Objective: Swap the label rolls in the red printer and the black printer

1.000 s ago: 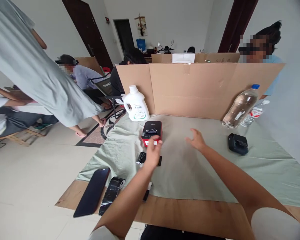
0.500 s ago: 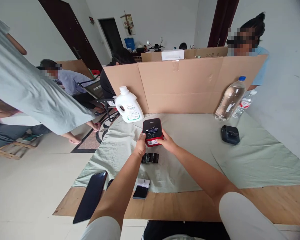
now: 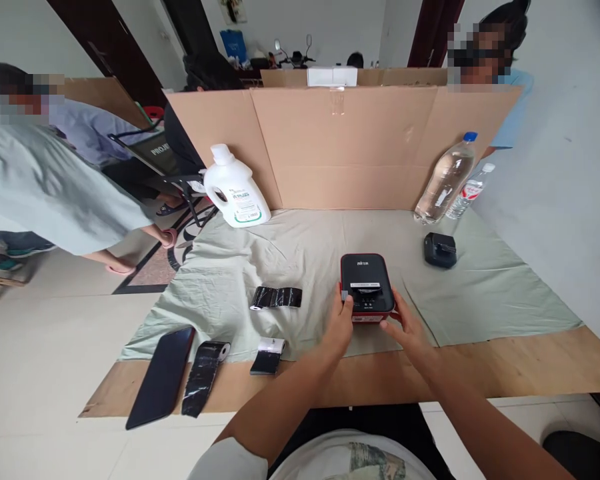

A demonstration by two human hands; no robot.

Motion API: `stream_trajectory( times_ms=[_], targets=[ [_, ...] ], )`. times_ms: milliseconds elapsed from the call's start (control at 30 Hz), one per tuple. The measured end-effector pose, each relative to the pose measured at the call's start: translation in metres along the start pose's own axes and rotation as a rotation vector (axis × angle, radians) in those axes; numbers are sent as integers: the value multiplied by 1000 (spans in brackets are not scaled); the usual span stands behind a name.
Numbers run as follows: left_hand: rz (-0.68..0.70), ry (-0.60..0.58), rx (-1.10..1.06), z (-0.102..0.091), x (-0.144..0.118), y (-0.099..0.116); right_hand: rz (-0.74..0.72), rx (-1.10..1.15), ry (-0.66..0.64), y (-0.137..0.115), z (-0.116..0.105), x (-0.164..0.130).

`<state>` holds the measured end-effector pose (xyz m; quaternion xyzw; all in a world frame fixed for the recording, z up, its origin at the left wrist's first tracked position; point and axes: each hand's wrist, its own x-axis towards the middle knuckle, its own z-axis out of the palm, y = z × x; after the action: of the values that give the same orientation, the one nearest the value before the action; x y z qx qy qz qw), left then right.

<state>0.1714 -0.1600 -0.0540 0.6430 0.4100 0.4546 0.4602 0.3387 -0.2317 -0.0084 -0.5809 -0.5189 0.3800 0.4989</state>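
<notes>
My left hand (image 3: 339, 325) and right hand (image 3: 409, 330) squeeze a boxy black-and-red plastic machine (image 3: 364, 275) between them. I can't see every fingertip.

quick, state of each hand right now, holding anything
Left hand: closed on the left side of the boxy black-and-red device.
Right hand: at the device's near right corner; whether its grip is closed cannot be told.

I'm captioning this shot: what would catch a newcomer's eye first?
Probably the black-and-red device between the left hand and right hand, toward the front of the pale cloth. Next, the white jug at the cloth's back left, in front of the wide cardboard panel.
</notes>
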Motion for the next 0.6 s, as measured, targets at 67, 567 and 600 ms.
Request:
stream_trajectory(
  times_ms=[67,567,600],
  targets=[
    [-117,35,-22,3,-8,2,13,-9,21,8,1,-10],
    [-157,-78,-531,-22,36,16,-677,-378,359,12,28,16],
    [-158,-91,-550,-22,39,15,-690,-387,384,16,32,16]
  ],
)
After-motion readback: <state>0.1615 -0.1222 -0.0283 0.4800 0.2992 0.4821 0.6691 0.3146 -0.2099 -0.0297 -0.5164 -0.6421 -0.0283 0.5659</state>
